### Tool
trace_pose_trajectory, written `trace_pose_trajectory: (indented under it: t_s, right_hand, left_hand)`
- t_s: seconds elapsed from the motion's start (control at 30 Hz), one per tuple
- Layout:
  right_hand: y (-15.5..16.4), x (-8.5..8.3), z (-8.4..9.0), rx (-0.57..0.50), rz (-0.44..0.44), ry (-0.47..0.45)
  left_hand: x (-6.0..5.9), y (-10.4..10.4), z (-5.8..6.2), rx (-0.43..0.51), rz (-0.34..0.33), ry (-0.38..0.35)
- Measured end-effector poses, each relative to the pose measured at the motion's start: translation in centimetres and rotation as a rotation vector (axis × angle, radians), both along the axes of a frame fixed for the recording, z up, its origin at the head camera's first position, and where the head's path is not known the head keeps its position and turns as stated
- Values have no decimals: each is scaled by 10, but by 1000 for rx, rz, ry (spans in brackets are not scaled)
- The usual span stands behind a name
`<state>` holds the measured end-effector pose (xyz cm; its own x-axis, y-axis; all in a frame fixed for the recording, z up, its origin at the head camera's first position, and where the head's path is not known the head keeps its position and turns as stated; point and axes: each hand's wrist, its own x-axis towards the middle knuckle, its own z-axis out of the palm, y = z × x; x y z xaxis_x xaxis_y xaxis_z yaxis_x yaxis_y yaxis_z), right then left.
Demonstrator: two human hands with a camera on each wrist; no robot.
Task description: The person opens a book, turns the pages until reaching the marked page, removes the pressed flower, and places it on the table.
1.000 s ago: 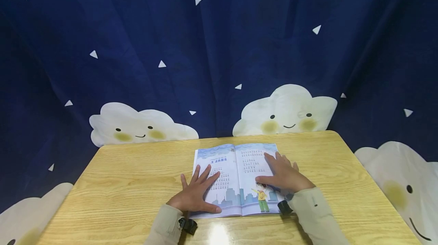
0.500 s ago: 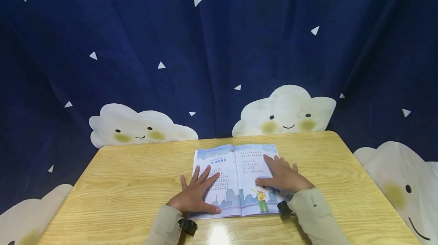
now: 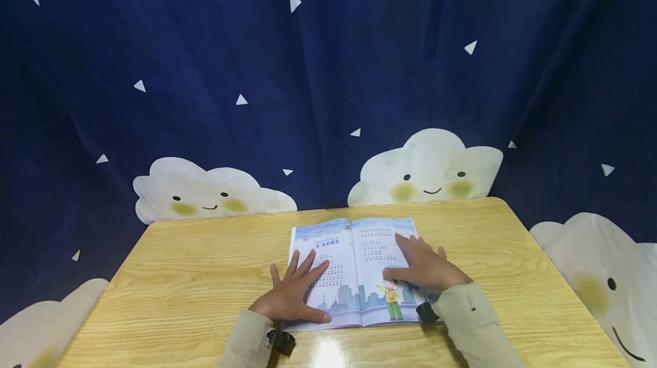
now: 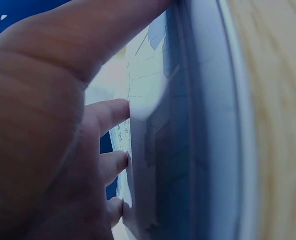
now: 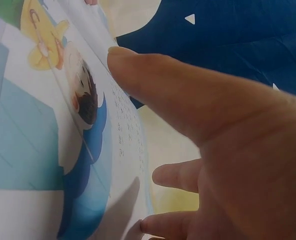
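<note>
An open picture book (image 3: 354, 254) lies flat on the wooden table (image 3: 195, 276), with printed text and a city drawing across both pages. My left hand (image 3: 295, 294) rests flat on the left page, fingers spread and straight. On the right page lies my right hand (image 3: 421, 265), fingers stretched out, thumb pointing left over a drawn child. The left wrist view shows the left hand (image 4: 47, 125) with its fingertips on the book's page (image 4: 158, 125). In the right wrist view, the right hand (image 5: 213, 130) has its thumb touching the illustrated page (image 5: 47, 125).
A dark blue curtain (image 3: 328, 71) with white triangles and smiling clouds hangs behind and around the table. Bare wood stretches left and right of the book. Small black devices (image 3: 284, 342) sit at both wrists near the table's front edge.
</note>
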<state>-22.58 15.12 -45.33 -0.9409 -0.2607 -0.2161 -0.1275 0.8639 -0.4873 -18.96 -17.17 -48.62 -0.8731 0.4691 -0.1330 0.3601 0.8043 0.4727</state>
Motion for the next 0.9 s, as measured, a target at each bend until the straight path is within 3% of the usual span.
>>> trace_pose_trajectory:
  t_s: [0.53, 0.9]
  right_hand:
    - [-1, -1, 1, -10, 0, 2]
    - [-4, 1, -4, 41, -31, 24]
  left_hand:
    - [0, 0, 0, 15, 2, -2]
    - [1, 0, 1, 14, 6, -7]
